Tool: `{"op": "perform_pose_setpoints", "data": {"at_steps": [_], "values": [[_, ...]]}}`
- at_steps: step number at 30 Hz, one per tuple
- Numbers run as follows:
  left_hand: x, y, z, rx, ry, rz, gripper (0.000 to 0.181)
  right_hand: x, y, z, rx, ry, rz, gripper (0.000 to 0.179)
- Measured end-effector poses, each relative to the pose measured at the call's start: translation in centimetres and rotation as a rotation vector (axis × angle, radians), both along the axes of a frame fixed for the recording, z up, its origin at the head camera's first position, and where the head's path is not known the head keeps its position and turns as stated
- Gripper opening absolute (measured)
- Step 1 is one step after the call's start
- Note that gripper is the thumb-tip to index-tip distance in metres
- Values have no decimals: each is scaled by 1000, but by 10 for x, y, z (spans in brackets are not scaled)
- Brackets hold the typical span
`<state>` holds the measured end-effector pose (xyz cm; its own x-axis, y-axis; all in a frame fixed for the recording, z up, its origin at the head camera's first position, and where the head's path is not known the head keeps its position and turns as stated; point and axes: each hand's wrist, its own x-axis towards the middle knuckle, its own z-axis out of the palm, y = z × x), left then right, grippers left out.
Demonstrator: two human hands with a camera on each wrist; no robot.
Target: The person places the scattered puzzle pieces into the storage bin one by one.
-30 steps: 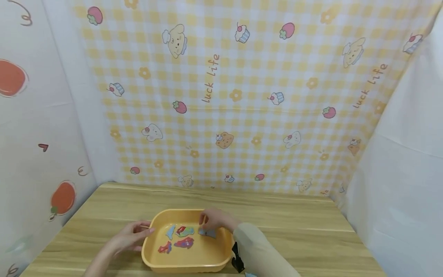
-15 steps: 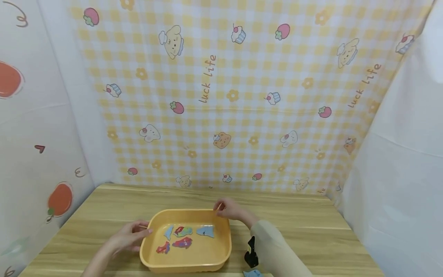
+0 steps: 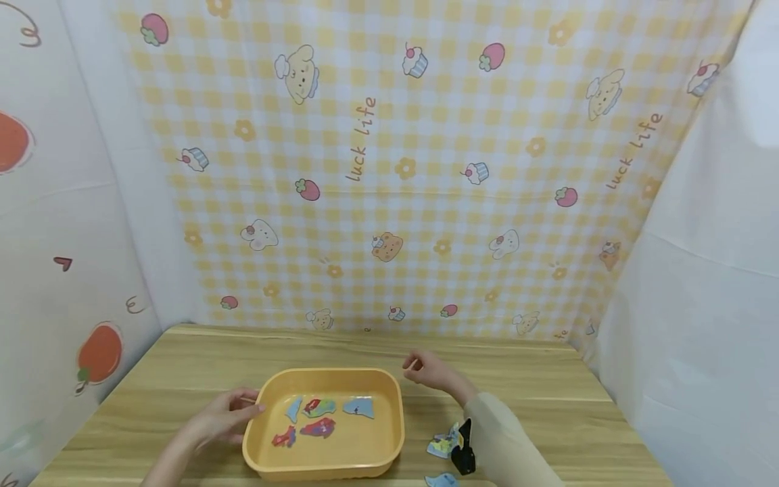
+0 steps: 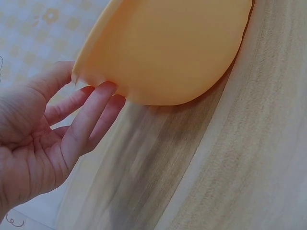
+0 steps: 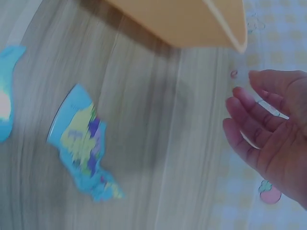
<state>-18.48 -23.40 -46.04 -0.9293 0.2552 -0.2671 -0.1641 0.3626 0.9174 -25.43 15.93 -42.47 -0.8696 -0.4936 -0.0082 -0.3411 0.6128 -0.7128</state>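
My left hand (image 3: 220,418) holds the left side of a yellow plastic tray (image 3: 322,468). In the left wrist view the thumb lies at the rim and the fingertips (image 4: 106,87) press the outer wall. Inside the tray lie flat, irregular map-printed puzzle pieces: a red and green one (image 3: 320,407), a red and purple one (image 3: 318,427), a smaller red one (image 3: 283,436) and light blue ones (image 3: 360,407). Over the table, just beyond the tray's far right corner, my right hand (image 3: 433,372) is raised, fingers loosely curled around nothing.
Right of the tray, a blue, yellow and purple puzzle piece (image 5: 84,141) lies on the wooden table (image 3: 523,385), with a light blue piece (image 3: 441,480) nearer the front edge. A black strap buckle (image 3: 464,450) hangs by the right sleeve. A checked curtain (image 3: 389,203) stands behind.
My right hand has left the blue piece in the tray, passed over the far rim and moved right. The loose pieces beside the tray came into view. The left hand keeps its hold.
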Motion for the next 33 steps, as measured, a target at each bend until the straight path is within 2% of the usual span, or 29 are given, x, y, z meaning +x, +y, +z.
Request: {"op": "perform_pose_setpoints", "data": {"at_steps": [4,13,21,26,29,33], "values": [[1,-1,-1,16,-6,-12,61,4,12,-3,85,-39,-15,16],[0,-2,-1,5,-5,0,63,21,29,-4,425,-149,-198,27],[-1,-2,1,0,-4,-1,63,30,29,-11,550,-293,-320,43],[-1,-2,2,10,-4,-16,64,33,20,-17,654,-284,-374,48],[-2,-1,1,10,-4,-16,63,35,16,-19,734,-251,-399,61],[-1,-1,-1,10,0,-12,61,40,11,-21,766,-227,-429,75]]}}
